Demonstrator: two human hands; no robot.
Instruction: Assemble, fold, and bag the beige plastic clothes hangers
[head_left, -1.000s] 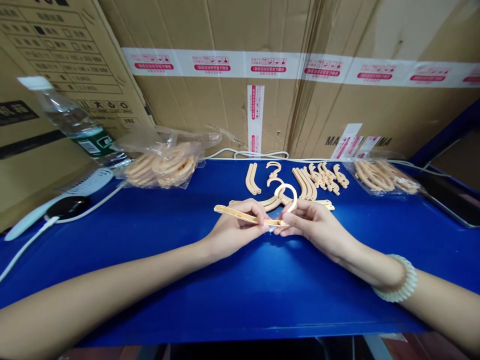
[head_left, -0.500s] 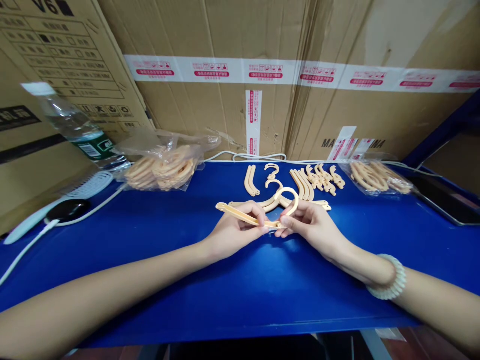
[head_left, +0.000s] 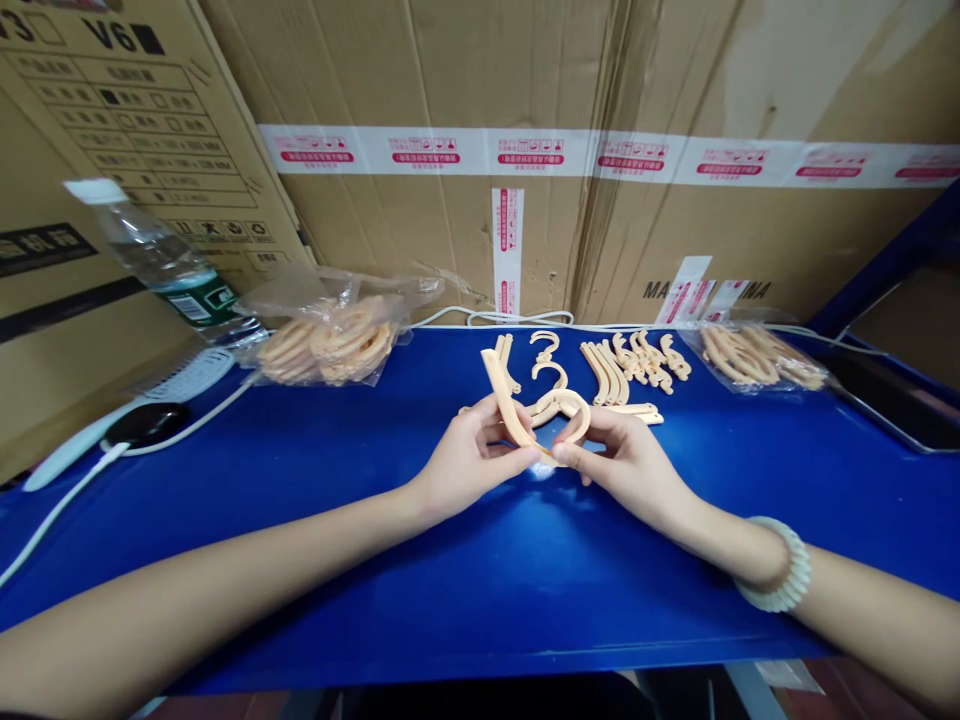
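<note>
My left hand [head_left: 469,455] pinches a curved beige plastic hanger arm [head_left: 504,398] near its lower end, with the free end pointing up and to the left. Between the fingers of my right hand [head_left: 619,445] is a beige hanger hook [head_left: 581,415], its curve facing up. The two pieces meet between my fingertips, above the table; my fingers hide whether they are joined. Just behind my hands, a hanger with a hook [head_left: 551,374] lies on the table, partly covered by them.
Loose hanger arms [head_left: 604,372] and several small hooks [head_left: 651,358] lie behind my hands on the blue table [head_left: 360,590]. Bagged hanger parts [head_left: 330,340] sit left, another bag [head_left: 754,355] right. A water bottle [head_left: 176,265], hairbrush [head_left: 127,410], black mouse-like object [head_left: 148,425] and phone [head_left: 900,400] flank them.
The hanger arm in my left hand has swung from nearly flat to steeply upright. The hook in my right hand has turned and shifted slightly left and down.
</note>
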